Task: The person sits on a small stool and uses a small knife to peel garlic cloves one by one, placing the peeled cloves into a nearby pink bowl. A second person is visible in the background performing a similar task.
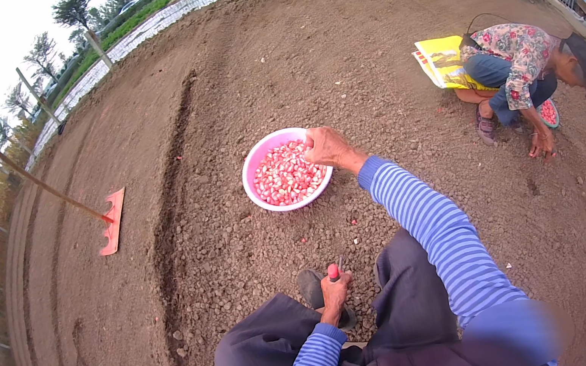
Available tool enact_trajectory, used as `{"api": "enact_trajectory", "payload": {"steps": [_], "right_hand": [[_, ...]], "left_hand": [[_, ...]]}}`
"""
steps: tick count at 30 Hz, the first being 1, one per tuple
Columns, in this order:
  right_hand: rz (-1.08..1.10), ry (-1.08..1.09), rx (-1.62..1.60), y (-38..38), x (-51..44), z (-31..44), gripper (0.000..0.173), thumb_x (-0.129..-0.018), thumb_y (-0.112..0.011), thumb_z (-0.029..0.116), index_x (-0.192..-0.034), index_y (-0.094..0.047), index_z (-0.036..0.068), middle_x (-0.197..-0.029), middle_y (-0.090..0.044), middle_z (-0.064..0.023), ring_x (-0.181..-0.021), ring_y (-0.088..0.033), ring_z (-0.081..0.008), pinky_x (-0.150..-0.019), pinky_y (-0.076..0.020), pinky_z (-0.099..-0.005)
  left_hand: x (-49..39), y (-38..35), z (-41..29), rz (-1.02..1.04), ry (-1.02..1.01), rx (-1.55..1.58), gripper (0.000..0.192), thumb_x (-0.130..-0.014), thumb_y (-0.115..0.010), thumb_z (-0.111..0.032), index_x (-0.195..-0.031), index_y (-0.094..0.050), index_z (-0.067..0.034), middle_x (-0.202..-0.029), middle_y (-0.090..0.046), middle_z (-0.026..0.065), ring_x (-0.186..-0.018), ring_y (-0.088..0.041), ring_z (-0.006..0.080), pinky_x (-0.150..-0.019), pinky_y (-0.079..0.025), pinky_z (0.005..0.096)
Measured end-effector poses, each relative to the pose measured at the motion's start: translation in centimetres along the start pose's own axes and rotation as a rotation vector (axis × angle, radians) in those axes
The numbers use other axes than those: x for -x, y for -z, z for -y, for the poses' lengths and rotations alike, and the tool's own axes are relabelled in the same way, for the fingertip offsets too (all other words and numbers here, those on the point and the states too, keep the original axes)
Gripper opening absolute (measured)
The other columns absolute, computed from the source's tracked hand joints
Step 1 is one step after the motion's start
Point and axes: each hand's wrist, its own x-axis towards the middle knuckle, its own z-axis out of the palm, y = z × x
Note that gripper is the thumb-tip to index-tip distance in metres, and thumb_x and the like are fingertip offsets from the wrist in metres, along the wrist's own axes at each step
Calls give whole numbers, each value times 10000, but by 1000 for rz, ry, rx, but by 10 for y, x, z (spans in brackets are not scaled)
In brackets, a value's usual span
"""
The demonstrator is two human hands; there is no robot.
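A pink plastic basin [251, 185] with a pale rim rests on the crumbly soil before me. It holds a heap of red-coated cloves [289, 175], which look like garlic. At the basin's right rim, my right hand [330, 147] is closed on the edge; some of its fingers are hidden. Between my knees, my left hand [336, 294] grips a small hand tool [333, 272] by its red-ended dark handle. A short piece of metal shows beside that fist, and the tool's lower part is hidden. A few loose cloves [354, 222] lie on the soil between basin and feet.
On the right, a crouching person [521, 60] reaches to the soil beside a green-rimmed bowl [549, 113] of red cloves, near a yellow sack [444, 64]. Leftward, a red-headed rake [115, 221] stands with its handle raised, beyond a long furrow [165, 249]. Posts [98, 48] line the far edge.
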Motion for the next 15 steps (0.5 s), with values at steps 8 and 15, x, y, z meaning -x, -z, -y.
{"api": "enact_trajectory", "payload": {"steps": [8,15], "right_hand": [[-115,55,-271,2,32,72,204,-734,-695,177,-715,-583,7,-656,-639,-168,-639,-655,-309,-619,-517,-432],[-167,-29,-391,14,52,109,261,-805,-647,240,-860,-586,-7,-758,-675,-218,-752,-682,-393,-687,-523,-485]], "left_hand": [[14,9,6,-36,-43,126,197,-845,-756,-143,-917,-668,17,-751,-698,79,-600,-663,161,-541,-514,276],[26,0,1,-14,-125,151,145,-886,-718,-128,-875,-655,2,-703,-661,61,-516,-566,121,-473,-444,265]]}}
